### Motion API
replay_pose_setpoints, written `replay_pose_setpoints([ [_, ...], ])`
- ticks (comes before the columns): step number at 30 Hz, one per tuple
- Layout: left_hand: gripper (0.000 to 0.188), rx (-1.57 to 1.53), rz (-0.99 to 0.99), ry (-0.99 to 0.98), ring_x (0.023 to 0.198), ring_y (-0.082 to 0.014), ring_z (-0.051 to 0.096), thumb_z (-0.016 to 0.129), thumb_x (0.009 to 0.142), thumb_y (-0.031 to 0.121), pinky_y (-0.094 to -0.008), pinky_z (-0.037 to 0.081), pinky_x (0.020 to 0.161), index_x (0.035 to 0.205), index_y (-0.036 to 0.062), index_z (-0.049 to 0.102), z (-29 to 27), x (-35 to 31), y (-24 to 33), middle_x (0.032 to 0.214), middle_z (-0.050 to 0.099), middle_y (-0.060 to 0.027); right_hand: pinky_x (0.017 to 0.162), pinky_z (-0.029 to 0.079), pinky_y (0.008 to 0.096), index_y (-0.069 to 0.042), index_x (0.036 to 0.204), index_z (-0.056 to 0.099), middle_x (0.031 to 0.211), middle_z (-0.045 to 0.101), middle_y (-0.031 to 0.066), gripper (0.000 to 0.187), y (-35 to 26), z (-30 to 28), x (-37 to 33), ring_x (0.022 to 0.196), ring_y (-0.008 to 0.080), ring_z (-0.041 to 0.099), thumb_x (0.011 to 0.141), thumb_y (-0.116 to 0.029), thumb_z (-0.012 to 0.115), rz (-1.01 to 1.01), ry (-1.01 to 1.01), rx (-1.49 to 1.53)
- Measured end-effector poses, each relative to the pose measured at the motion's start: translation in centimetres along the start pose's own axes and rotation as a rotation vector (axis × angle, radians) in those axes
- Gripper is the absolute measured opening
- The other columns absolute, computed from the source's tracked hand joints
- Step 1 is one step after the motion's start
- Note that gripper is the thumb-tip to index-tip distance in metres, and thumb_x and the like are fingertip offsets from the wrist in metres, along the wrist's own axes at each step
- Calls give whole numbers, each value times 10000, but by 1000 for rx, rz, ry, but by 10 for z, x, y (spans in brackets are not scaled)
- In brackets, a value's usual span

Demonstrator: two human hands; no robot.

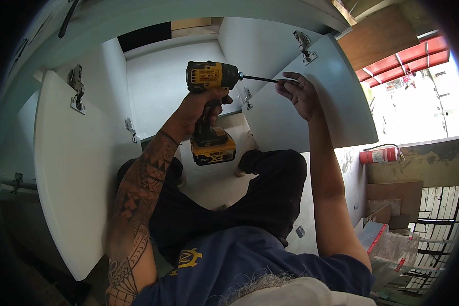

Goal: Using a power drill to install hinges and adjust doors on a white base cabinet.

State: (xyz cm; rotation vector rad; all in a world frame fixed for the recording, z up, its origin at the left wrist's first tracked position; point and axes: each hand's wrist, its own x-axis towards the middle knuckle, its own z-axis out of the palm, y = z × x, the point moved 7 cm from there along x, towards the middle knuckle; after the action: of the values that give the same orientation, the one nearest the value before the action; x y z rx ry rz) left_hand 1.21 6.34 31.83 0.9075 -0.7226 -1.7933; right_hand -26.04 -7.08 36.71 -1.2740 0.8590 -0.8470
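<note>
My left hand (201, 108) is wrapped round the grip of a yellow and black cordless impact driver (205, 77), its battery hanging below. A long dark driver bit (259, 78) points right from the chuck. At the bit's far end, my right hand (302, 96) pinches the tip between thumb and fingers; whether a screw is there too is hidden. Just behind that hand stands the open right cabinet door (341, 102), with a metal hinge (305, 47) near its upper edge. The open left door (81, 173) also carries a hinge (76, 89).
Between the doors is the white cabinet interior (173, 76). Lower hinges (130, 129) show at its sides. My bent legs (270, 188) are in front of it. A red fire extinguisher (380, 155), boards (395, 196) and a plastic-wrapped package (392, 247) are at the right.
</note>
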Motion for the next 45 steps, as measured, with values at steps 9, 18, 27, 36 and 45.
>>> replay_pose_setpoints([
  [9, 441, -240, -97, -52, 493, -59, 498, 676, 952, 400, -248, 474, 497, 1120, -7, 651, -10, 31, -40, 630, 528, 40, 1059, 539, 419, -20, 1320, 550, 1232, 651, 171, 342, 24, 11, 32, 1193, 268, 628, 995, -99, 623, -47, 103, 378],
  [18, 462, -474, -101, 24, 491, -65, 499, 701, 946, 432, -248, 461, 505, 1125, 10, 641, -95, 99, -122, 603, 515, 52, 871, 560, 277, 0, 1200, 710, 1065, 738, 91, 223, -124, 59, -13, 935, 129, 684, 1007, -100, 661, -328, 349, -796],
  [27, 384, -700, -273, 153, 503, -66, 503, 680, 963, 449, -265, 451, 497, 1027, 72, 663, -164, 157, -272, 617, 511, 70, 1209, 323, 361, -73, 1521, 504, 1549, 519, 120, 513, -293, 20, 100, 1441, 212, 467, 1107, -374, 462, -960, 207, -1425],
  [36, 380, -637, -346, 152, 488, -55, 484, 680, 954, 458, -257, 439, 491, 1029, 86, 662, -167, 207, -303, 623, 520, 74, 1231, 309, 380, -28, 1610, 307, 1613, 407, 116, 571, -305, -109, 135, 1470, 227, 413, 1120, -289, 438, -536, 328, -969],
  [45, 369, -637, -358, 141, 472, -51, 477, 681, 953, 454, -244, 430, 483, 1019, 91, 674, -170, 216, -310, 612, 526, 71, 1253, 265, 384, -47, 1612, 331, 1657, 359, 113, 568, -279, -44, 123, 1529, 238, 334, 1101, -278, 419, -520, 343, -940],
])
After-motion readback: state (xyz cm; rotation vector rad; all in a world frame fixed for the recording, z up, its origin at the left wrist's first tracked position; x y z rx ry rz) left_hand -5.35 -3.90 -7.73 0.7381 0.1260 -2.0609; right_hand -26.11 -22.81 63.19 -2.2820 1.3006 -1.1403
